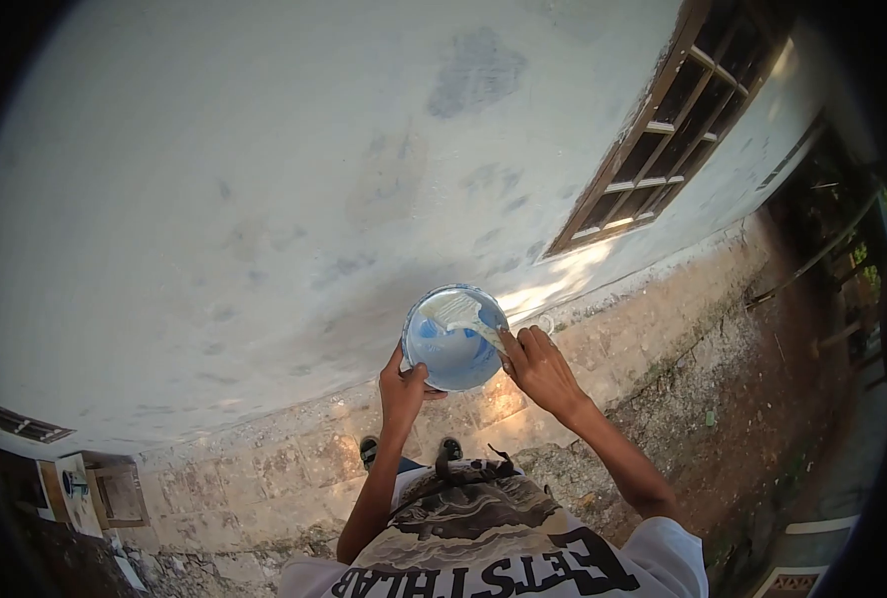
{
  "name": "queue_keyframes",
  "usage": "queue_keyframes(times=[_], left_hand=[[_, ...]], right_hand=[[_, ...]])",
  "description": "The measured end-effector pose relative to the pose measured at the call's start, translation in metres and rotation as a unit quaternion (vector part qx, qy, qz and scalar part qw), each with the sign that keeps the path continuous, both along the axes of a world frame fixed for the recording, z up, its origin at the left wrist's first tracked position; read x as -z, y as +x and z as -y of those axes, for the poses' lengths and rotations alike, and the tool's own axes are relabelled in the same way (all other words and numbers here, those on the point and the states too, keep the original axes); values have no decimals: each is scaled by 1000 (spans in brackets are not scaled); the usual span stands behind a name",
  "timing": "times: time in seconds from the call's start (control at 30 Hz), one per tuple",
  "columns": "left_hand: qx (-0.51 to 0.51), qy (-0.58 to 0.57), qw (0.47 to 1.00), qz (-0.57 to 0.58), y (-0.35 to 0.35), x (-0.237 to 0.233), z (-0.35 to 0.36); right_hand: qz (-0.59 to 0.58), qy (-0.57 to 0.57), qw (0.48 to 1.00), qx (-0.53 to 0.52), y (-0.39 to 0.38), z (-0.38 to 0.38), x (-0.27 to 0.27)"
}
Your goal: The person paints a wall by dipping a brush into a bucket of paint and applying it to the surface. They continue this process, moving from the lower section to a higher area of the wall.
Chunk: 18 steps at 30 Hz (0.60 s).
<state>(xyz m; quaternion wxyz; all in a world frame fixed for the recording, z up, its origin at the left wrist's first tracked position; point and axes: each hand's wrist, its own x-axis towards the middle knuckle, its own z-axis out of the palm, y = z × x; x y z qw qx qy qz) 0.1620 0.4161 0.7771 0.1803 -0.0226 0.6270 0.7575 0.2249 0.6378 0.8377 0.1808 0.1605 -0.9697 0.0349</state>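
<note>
My left hand [402,391] grips a round paint bucket [455,371] by its lower left side, thumb near the rim and fingers underneath. Pale paint and blue smears coat the inside of the bucket. In my right hand [543,375] is the handle of a wide paintbrush [455,313], fingers closed round it at the bucket's right edge. The brush head, pale with paint, lies over the bucket's opening toward its far rim. Both hands are in front of my body, close to the wall.
A whitish wall [264,149] with grey-blue patches fills the view ahead. At upper right it has a brown-framed window [663,140]. My shoes stand on a stone ledge [294,439] along the wall's foot. Rough gravelly ground [703,419] drops away to the right.
</note>
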Motion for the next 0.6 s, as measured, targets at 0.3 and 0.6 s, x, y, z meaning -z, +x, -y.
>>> queue_keyframes(times=[0.3,0.6], left_hand=[[-62,68,995,39,0,10,12],[-123,50,990,38,21,36,34]], right_hand=[[25,-215,975,-52,2,-1,-31],[-5,-69,980,-187,-128,-10,-159]])
